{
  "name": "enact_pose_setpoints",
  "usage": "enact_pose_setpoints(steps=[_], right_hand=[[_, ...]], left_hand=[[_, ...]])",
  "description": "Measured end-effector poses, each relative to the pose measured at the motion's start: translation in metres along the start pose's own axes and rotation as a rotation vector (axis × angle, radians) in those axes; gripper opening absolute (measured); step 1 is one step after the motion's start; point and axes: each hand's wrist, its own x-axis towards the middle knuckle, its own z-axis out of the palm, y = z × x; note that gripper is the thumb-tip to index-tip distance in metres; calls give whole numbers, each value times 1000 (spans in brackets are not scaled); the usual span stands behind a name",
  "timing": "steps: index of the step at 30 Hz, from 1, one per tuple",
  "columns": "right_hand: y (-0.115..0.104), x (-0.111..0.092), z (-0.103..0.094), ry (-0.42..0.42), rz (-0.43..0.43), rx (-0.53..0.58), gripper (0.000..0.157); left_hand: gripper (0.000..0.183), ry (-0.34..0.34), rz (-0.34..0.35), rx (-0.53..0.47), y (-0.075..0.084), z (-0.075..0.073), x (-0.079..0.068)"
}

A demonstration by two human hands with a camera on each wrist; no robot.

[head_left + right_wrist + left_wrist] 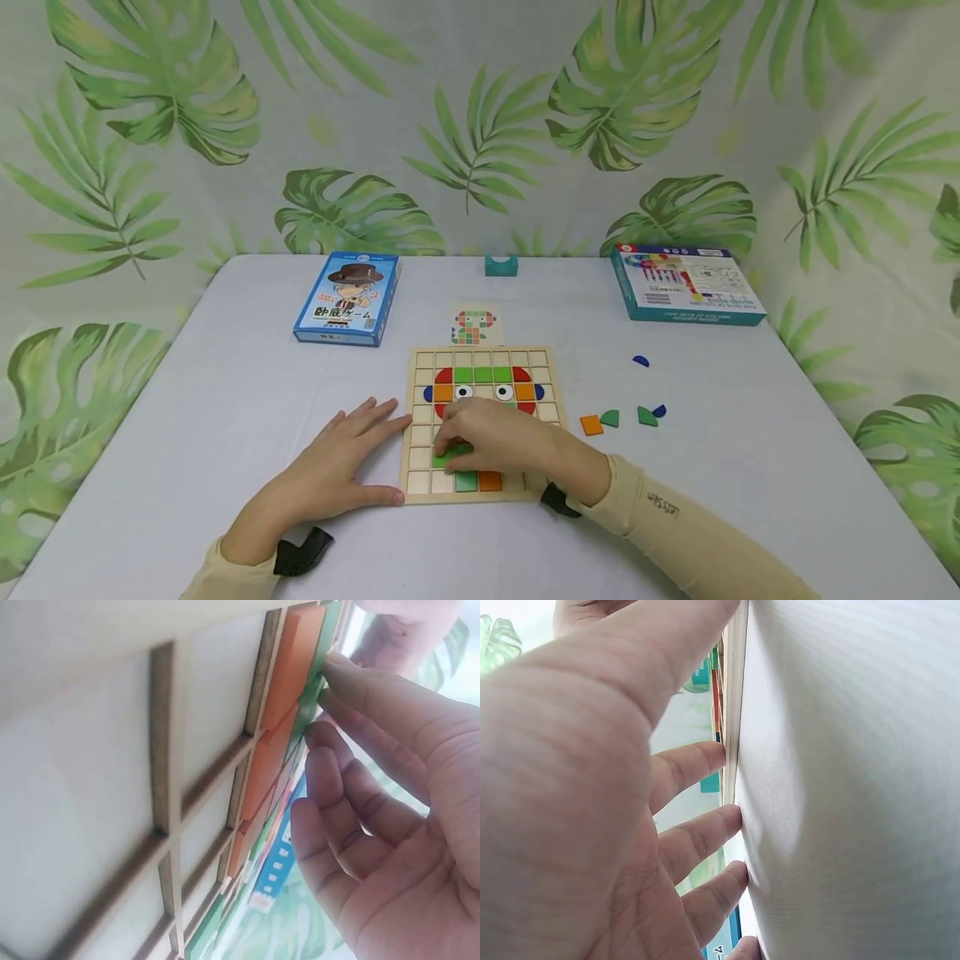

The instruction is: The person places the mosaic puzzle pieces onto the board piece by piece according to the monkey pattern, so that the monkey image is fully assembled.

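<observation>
A wooden grid board point(417, 458) lies on the table, with coloured tiles forming a face with white eye tiles point(504, 392). My left hand point(341, 462) lies spread along its left side, thumb at the lower left corner and index fingertip at the edge. Over the lower middle, my right hand point(498, 437) pinches at a green tile point(442, 460), thumb and index finger close together on it. Below are a teal-green tile point(466, 481) and an orange tile point(490, 481). In the right wrist view, orange tiles point(292, 667) sit in cells beside the fingertips. The palm hides part of the pattern.
A pattern card point(477, 323) lies behind the board. Loose pieces rest to the right: an orange square point(592, 425), green quarter-circles point(611, 418) and blue half-circles point(641, 361). Farther back are a blue box point(348, 298), a teal block point(501, 266) and a flat game box point(686, 285).
</observation>
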Motion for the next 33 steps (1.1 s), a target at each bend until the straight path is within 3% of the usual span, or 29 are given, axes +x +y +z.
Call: enact_pose_setpoints(steps=[7, 13, 17, 24, 33], right_hand=[[5, -16, -8, 7, 18, 17, 22], [34, -52, -28, 50, 173, 101, 25], [60, -80, -41, 78, 277, 100, 27], [89, -118, -49, 81, 434, 139, 31], [99, -130, -43, 72, 442, 167, 22]], left_hand=[[97, -3, -7, -7, 2, -1, -1], [98, 0, -17, 0, 2, 0, 0], [98, -2, -20, -5, 2, 0, 1], [98, 2, -13, 4, 1, 0, 1], [98, -1, -19, 3, 0, 1, 1]])
